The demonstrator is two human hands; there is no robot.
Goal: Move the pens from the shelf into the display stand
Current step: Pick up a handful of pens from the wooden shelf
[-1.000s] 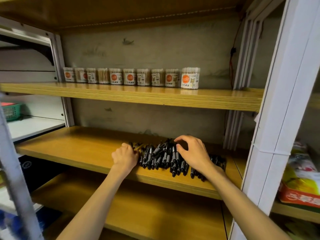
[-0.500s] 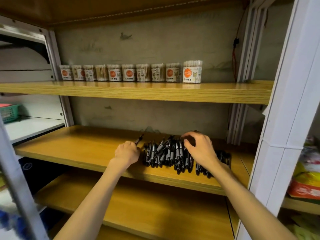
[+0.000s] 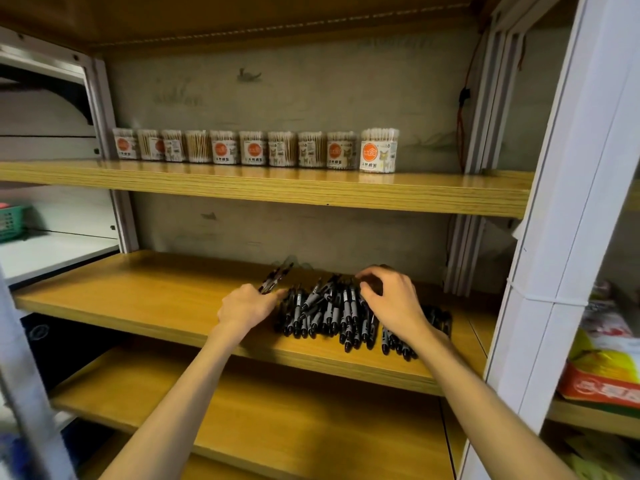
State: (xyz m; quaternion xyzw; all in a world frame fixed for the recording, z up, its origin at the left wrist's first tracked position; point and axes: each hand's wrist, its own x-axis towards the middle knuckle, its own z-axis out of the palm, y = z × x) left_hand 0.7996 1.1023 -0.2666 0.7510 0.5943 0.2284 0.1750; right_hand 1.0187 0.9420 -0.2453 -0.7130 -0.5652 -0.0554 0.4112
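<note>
The left hand (image 3: 247,306) grips a few pens (image 3: 275,279), the right hand (image 3: 393,301) curls over the pile (image 3: 329,313), its hold unclear; they look light, stiff, slippery—best pinched mid-barrel.

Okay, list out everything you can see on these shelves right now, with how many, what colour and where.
pens: a pile too dense to count, black and grey, on the middle shelf, right of centre
middle shelf: one, yellow-brown wood, under the pens
cotton swab jars: ten, clear with orange and white labels, in a row on the upper shelf
upper shelf: one, yellow-brown wood
lower shelf: one, yellow-brown wood, below the pens
green basket: one, far left, partly cut off
yellow and red packet: one, far right, beyond the white post
left hand: grips a few pens, tips pointing up and back
right hand: fingers curled over the pile, picking at pens
</note>
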